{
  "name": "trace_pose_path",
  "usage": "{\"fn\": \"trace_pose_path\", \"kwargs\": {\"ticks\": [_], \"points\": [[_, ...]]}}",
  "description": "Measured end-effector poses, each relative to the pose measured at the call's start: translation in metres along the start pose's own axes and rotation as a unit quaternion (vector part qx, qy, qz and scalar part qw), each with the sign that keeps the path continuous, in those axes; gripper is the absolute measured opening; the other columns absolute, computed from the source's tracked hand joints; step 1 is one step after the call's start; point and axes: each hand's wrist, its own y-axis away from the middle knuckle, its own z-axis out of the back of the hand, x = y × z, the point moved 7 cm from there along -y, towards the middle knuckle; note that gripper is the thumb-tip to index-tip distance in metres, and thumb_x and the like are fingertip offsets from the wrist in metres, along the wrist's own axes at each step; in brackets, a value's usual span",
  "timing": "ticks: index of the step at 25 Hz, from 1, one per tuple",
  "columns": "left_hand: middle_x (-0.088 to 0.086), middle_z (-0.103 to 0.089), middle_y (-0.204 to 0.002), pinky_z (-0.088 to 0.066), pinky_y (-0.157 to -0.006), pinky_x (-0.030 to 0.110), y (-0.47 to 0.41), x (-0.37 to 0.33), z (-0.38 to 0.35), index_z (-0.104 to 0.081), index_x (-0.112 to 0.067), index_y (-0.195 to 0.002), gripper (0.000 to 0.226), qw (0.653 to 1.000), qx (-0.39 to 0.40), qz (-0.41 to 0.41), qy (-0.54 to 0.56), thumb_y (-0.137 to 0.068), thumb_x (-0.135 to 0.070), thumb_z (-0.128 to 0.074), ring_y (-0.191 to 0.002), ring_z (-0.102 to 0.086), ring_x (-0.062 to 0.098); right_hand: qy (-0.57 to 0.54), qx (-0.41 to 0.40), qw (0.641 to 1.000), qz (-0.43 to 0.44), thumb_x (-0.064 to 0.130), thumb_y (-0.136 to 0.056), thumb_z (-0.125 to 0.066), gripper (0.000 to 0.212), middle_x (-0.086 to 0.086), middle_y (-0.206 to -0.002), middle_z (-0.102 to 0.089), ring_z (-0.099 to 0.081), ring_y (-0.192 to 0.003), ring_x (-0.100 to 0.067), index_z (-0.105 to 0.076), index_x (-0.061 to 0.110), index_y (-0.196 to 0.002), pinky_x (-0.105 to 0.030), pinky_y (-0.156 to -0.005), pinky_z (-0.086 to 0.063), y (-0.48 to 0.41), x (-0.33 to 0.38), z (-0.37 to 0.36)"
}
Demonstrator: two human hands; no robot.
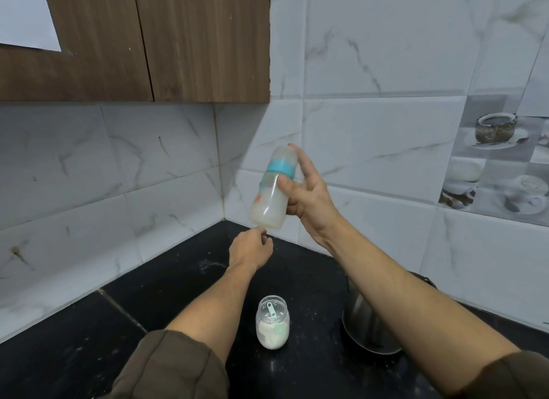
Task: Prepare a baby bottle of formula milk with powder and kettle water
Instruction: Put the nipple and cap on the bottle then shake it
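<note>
My right hand (309, 195) holds the baby bottle (271, 190) up in the air, tilted with its top leaning right. The bottle has a teal collar and a clear cap, and milky white liquid fills its lower half. My index finger rests along the cap. Just below the bottle's base my left hand (252, 250) hovers over the counter, fingers loosely curled with nothing in them. A clear jar of white formula powder (272, 324), with a scoop inside, stands on the black counter between my forearms. The steel kettle (368, 324) stands to its right, partly hidden by my right forearm.
The black stone counter (178, 294) meets white marble-look wall tiles in a corner behind the bottle. A brown wooden wall cabinet (178, 42) hangs above at the upper left. Powder specks dot the counter.
</note>
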Motion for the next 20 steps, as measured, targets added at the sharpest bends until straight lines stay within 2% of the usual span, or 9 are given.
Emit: {"fn": "trace_pose_path", "kwargs": {"ticks": [3, 4, 6, 8, 10, 13, 15, 18, 20], "points": [[-0.001, -0.076, -0.112, -0.049, -0.081, 0.033, 0.001, -0.001, 0.002, -0.070, -0.021, -0.124, 0.030, 1.000, -0.003, -0.010, -0.006, -0.100, -0.031, -0.055, -0.104, -0.068, 0.023, -0.152, -0.189, 0.970, 0.010, 0.022, -0.097, -0.072, 0.074, -0.008, -0.133, -0.066, -0.074, -0.100, -0.026, -0.034, 0.043, -0.157, -0.038, -0.077, -0.061, -0.007, 0.005, 0.023], [-0.002, -0.076, -0.113, -0.050, -0.082, 0.033, 0.002, -0.001, 0.002, -0.069, -0.021, -0.126, 0.031, 1.000, 0.000, -0.008, -0.006, -0.100, -0.031, -0.055, -0.107, -0.068, 0.024, -0.174, -0.212, 0.962, 0.014, 0.023, -0.098, -0.072, 0.074, -0.009, -0.135, -0.065, -0.074, -0.101, -0.026, -0.032, 0.044, -0.157, -0.037, -0.078, -0.061, -0.007, 0.005, 0.025], [-0.002, -0.076, -0.112, -0.051, -0.084, 0.034, 0.003, -0.001, -0.001, -0.070, -0.021, -0.125, 0.030, 1.000, 0.005, -0.004, -0.006, -0.100, -0.031, -0.056, -0.108, -0.068, 0.024, -0.105, -0.156, 0.982, -0.001, 0.021, -0.098, -0.071, 0.077, -0.008, -0.132, -0.067, -0.073, -0.105, -0.027, -0.030, 0.044, -0.158, -0.038, -0.079, -0.062, -0.006, 0.009, 0.016], [0.000, -0.075, -0.109, -0.055, -0.086, 0.036, 0.003, 0.000, -0.004, -0.070, -0.020, -0.118, 0.025, 1.000, 0.005, 0.007, 0.024, -0.098, -0.031, -0.058, -0.104, -0.068, 0.025, 0.035, -0.013, 0.999, -0.014, 0.015, -0.096, -0.072, 0.080, -0.008, -0.125, -0.070, -0.073, -0.106, -0.028, -0.030, 0.042, -0.159, -0.042, -0.082, -0.062, 0.003, 0.009, -0.005], [0.002, -0.074, -0.109, -0.057, -0.089, 0.040, 0.004, -0.002, -0.001, -0.070, -0.019, -0.116, 0.024, 0.999, -0.003, 0.010, 0.045, -0.097, -0.030, -0.060, -0.103, -0.068, 0.027, 0.057, 0.050, 0.997, -0.007, 0.013, -0.095, -0.073, 0.081, -0.011, -0.121, -0.071, -0.073, -0.106, -0.029, -0.032, 0.041, -0.158, -0.044, -0.082, -0.062, 0.011, 0.006, -0.014], [0.001, -0.075, -0.120, -0.054, -0.092, 0.039, 0.002, -0.006, 0.002, -0.068, -0.021, -0.132, 0.036, 1.000, -0.003, -0.015, 0.003, -0.100, -0.031, -0.056, -0.114, -0.067, 0.027, -0.114, -0.140, 0.983, 0.011, 0.019, -0.096, -0.073, 0.076, -0.009, -0.128, -0.069, -0.073, -0.106, -0.030, -0.033, 0.041, -0.158, -0.042, -0.081, -0.062, 0.002, 0.011, 0.010], [0.001, -0.075, -0.121, -0.053, -0.091, 0.038, 0.003, -0.007, 0.004, -0.067, -0.020, -0.134, 0.037, 1.000, -0.001, -0.018, -0.004, -0.100, -0.031, -0.056, -0.114, -0.067, 0.025, -0.187, -0.189, 0.964, 0.016, 0.025, -0.097, -0.073, 0.075, -0.008, -0.133, -0.066, -0.073, -0.105, -0.029, -0.031, 0.042, -0.158, -0.043, -0.084, -0.062, -0.004, 0.009, 0.017], [0.000, -0.074, -0.111, -0.055, -0.089, 0.037, 0.004, -0.002, 0.001, -0.068, -0.019, -0.125, 0.029, 1.000, 0.005, -0.006, 0.017, -0.100, -0.029, -0.060, -0.105, -0.068, 0.023, -0.043, -0.029, 0.998, -0.018, 0.022, -0.093, -0.075, 0.083, -0.013, -0.126, -0.069, -0.073, -0.104, -0.031, -0.029, 0.040, -0.159, -0.037, -0.074, -0.061, 0.003, 0.008, -0.006], [0.002, -0.072, -0.104, -0.058, -0.087, 0.039, 0.004, 0.000, 0.005, -0.069, -0.018, -0.117, 0.023, 0.999, -0.004, 0.006, 0.038, -0.098, -0.029, -0.062, -0.098, -0.068, 0.023, 0.009, 0.057, 0.998, -0.015, 0.018, -0.093, -0.074, 0.081, -0.015, -0.123, -0.071, -0.072, -0.105, -0.033, -0.031, 0.039, -0.159, -0.034, -0.070, -0.060, 0.011, 0.002, -0.018]]}}
